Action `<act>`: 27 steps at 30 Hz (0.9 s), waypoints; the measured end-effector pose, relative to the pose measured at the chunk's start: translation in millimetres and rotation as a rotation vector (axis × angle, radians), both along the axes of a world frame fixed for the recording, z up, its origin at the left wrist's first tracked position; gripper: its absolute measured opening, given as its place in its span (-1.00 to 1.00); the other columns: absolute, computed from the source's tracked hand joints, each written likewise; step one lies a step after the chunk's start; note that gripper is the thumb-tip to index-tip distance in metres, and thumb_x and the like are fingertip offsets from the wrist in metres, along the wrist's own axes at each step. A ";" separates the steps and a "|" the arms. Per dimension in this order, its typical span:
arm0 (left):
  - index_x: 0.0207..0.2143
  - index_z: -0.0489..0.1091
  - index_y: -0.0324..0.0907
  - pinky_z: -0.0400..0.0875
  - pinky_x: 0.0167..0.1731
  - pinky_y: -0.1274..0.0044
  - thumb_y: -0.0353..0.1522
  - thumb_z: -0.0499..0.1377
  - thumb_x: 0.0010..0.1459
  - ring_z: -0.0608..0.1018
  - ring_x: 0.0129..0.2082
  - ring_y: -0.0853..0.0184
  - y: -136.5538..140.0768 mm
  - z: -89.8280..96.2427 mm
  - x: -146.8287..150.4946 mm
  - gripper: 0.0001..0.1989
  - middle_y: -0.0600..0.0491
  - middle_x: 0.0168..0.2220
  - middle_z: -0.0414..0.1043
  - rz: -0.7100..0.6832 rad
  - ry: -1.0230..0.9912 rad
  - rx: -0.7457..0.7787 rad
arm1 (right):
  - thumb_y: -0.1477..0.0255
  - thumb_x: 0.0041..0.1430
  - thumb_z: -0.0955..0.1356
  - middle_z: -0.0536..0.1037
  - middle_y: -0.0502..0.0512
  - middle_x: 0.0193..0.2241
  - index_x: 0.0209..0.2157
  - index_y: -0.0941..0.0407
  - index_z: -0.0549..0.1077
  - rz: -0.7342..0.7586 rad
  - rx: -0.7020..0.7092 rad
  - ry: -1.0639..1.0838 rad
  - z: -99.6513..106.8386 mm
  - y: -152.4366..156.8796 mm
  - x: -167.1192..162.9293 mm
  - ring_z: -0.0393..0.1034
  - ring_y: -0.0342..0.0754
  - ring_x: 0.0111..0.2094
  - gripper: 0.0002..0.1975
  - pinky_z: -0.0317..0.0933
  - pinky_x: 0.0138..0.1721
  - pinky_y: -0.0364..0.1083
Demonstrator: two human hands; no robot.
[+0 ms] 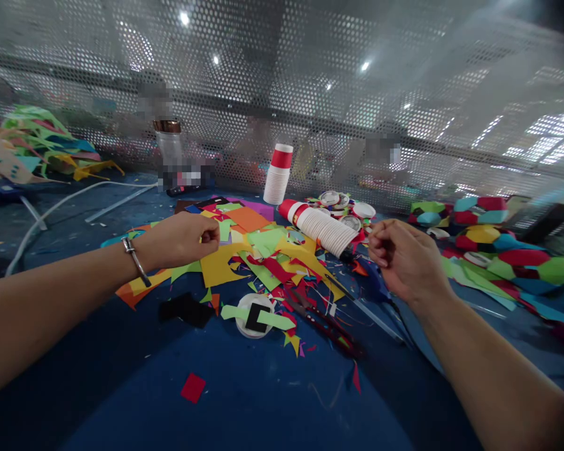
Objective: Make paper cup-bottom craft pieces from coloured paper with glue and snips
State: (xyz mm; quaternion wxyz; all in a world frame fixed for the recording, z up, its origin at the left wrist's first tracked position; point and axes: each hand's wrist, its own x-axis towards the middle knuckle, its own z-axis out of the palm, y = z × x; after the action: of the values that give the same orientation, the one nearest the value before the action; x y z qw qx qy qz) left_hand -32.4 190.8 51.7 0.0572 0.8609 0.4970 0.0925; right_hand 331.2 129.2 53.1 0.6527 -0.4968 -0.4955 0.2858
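My left hand (185,238), with a metal bracelet on its wrist, is curled into a loose fist above the left side of a pile of coloured paper scraps (263,241). Nothing shows in its fingers. On the right, my right hand (407,260) is also closed, with no object visible in it, above a dark blue tool (377,285) that it partly hides. Between my arms lies a round white lid (251,331) with a black paper square (258,317) and light green strips on it. Scissors with dark red handles (326,326) lie just right of it.
A stack of paper cups (277,178) stands at the back; another cup stack (322,228) lies on its side. Behind are round lids (343,200), a clear jar (169,144) and a perforated metal screen (282,75). Coloured paper shapes (517,250) lie right. A white cable (51,216) runs left.
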 end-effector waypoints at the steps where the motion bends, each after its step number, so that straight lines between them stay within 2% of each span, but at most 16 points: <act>1: -0.37 0.44 -0.14 0.19 -0.42 0.47 -0.29 0.10 0.17 0.50 -0.40 0.25 -0.2 0.2 0.1 -0.84 0.01 -0.36 0.56 -0.001 0.000 -0.001 | 0.51 -0.12 0.37 0.28 -0.06 -0.61 -0.65 0.07 0.31 0.000 0.007 0.004 -0.3 0.6 0.4 0.05 -0.22 -0.64 -0.84 -0.14 -0.69 -0.19; 7: -0.37 0.43 -0.14 0.19 -0.42 0.45 -0.28 0.10 0.17 0.50 -0.39 0.24 0.3 0.1 -0.5 -0.83 -0.01 -0.35 0.56 0.008 0.001 0.000 | 0.54 -0.11 0.37 0.30 -0.07 -0.60 -0.61 0.08 0.38 -0.043 0.044 0.071 1.7 0.1 -2.7 0.09 -0.22 -0.62 -0.89 -0.09 -0.69 -0.21; 14: -0.35 0.45 -0.14 0.19 -0.42 0.45 -0.26 0.11 0.17 0.51 -0.38 0.23 0.6 0.3 -0.9 -0.83 -0.01 -0.34 0.56 0.003 -0.012 0.005 | 0.50 -0.03 0.43 0.36 -0.05 -0.59 -0.58 0.11 0.43 -0.056 -0.024 0.125 4.0 -4.7 -11.9 0.17 -0.23 -0.61 -0.87 0.07 -0.66 -0.23; 22: -0.35 0.47 -0.15 0.21 -0.41 0.46 -0.28 0.10 0.17 0.52 -0.42 0.26 3.4 -2.2 -1.1 -0.81 0.00 -0.36 0.56 0.001 -0.016 0.013 | 0.53 -0.11 0.40 0.36 -0.06 -0.63 -0.59 0.11 0.44 -0.055 -0.049 0.122 2.2 -2.2 -10.3 0.16 -0.24 -0.64 -0.92 0.04 -0.70 -0.24; 27: -0.32 0.47 -0.12 0.20 -0.42 0.45 -0.27 0.10 0.16 0.53 -0.36 0.22 4.6 -6.6 1.1 -0.81 0.02 -0.32 0.57 0.005 -0.009 0.023 | 0.51 -0.11 0.42 0.34 -0.08 -0.63 -0.58 0.10 0.43 -0.013 -0.069 0.106 4.5 -6.2 -14.4 0.16 -0.24 -0.65 -0.92 0.00 -0.72 -0.24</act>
State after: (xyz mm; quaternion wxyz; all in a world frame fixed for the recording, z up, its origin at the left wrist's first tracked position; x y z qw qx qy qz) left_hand -31.3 195.4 45.1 0.0495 0.8599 0.4977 0.1024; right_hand 316.8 123.0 57.7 0.6624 -0.5065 -0.4466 0.3245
